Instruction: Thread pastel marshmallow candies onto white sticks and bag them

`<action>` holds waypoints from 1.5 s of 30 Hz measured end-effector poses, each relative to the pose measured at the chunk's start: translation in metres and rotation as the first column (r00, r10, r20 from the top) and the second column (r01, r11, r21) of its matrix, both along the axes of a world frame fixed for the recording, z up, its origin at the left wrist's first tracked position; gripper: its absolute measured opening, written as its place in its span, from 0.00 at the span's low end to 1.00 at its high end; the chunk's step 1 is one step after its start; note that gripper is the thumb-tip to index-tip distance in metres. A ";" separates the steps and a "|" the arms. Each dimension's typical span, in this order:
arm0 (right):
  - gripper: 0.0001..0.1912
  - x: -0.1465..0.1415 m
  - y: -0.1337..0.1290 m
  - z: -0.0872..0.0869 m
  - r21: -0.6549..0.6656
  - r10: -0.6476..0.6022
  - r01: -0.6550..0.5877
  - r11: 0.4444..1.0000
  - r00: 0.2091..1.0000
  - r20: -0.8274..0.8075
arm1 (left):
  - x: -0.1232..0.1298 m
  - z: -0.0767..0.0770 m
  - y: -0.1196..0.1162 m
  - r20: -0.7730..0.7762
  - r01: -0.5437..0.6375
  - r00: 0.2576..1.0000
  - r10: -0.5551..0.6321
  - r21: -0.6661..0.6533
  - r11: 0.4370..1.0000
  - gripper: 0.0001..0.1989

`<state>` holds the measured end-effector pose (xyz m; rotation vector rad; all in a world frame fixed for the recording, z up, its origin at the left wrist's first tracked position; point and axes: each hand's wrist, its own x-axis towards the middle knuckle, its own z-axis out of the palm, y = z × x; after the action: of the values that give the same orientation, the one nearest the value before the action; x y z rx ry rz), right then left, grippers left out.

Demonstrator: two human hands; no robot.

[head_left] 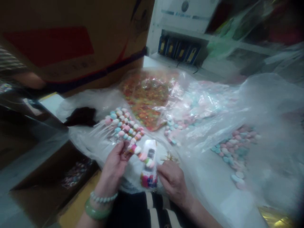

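Observation:
My left hand point(118, 161) is closed, its fingertips pinching one end of a skewer of marshmallows point(142, 156) in pink, white and other colours. The row slants down to the right, over a white label with a printed code point(151, 153). Just past the skewer's lower end, my right hand point(173, 179) is curled shut; whatever its fingers hold is hidden. Several more marshmallow skewers point(124, 123) lie side by side beyond my left hand. Thin sticks point(170, 157) are in a small pile behind my right hand. The picture is blurred.
A clear bag of orange and green sweets point(149, 91) lies at the back, beside loose marshmallows under plastic point(237, 142). A large cardboard box point(78, 41) rises at the back left. An open carton point(54, 183) sits low at left. Another person's arm point(28, 79) shows at far left.

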<state>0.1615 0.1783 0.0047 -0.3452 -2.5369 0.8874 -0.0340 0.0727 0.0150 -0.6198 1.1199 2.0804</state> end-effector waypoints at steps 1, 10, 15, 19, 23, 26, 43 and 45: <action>0.14 0.000 0.000 0.000 -0.012 0.014 -0.014 1.000 1.000 0.006 | -0.001 -0.002 -0.001 -0.018 -0.001 1.000 0.001 0.003 1.000 0.06; 0.09 -0.004 0.005 -0.007 -0.513 -0.037 0.081 0.854 0.995 0.095 | -0.006 -0.015 -0.009 -0.186 0.094 0.976 -0.111 -0.097 0.991 0.03; 0.07 -0.008 0.009 -0.002 -0.705 -0.037 0.155 0.693 0.983 0.179 | -0.010 -0.017 -0.012 -0.225 -0.089 0.973 0.054 -0.146 0.985 0.09; 0.06 -0.008 0.007 -0.004 -0.871 -0.013 0.236 0.432 0.967 0.256 | -0.016 -0.015 -0.021 -0.058 -0.003 0.998 -0.004 -0.128 0.992 0.06; 0.06 -0.011 0.001 -0.011 -0.904 0.035 0.280 0.323 0.951 0.307 | -0.010 -0.006 -0.026 0.281 0.376 0.862 -0.421 0.202 0.904 0.15; 0.07 -0.014 -0.003 -0.016 -0.817 0.025 0.254 0.517 0.950 0.311 | 0.001 -0.003 -0.019 0.269 0.420 0.847 -0.459 0.192 0.887 0.16; 0.08 -0.032 -0.026 -0.030 -0.609 -0.066 0.336 0.718 0.905 0.421 | 0.044 -0.071 -0.005 -0.443 0.151 0.826 -0.348 -0.421 0.895 0.06; 0.07 -0.033 -0.026 -0.028 -0.689 -0.065 0.321 0.650 0.927 0.370 | 0.043 -0.067 -0.001 -0.385 0.124 0.887 -0.255 -0.332 0.935 0.08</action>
<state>0.1281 0.1525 -0.0235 -1.0697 -2.1840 1.8884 0.0088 0.0716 -0.0518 -0.1740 1.6949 1.9339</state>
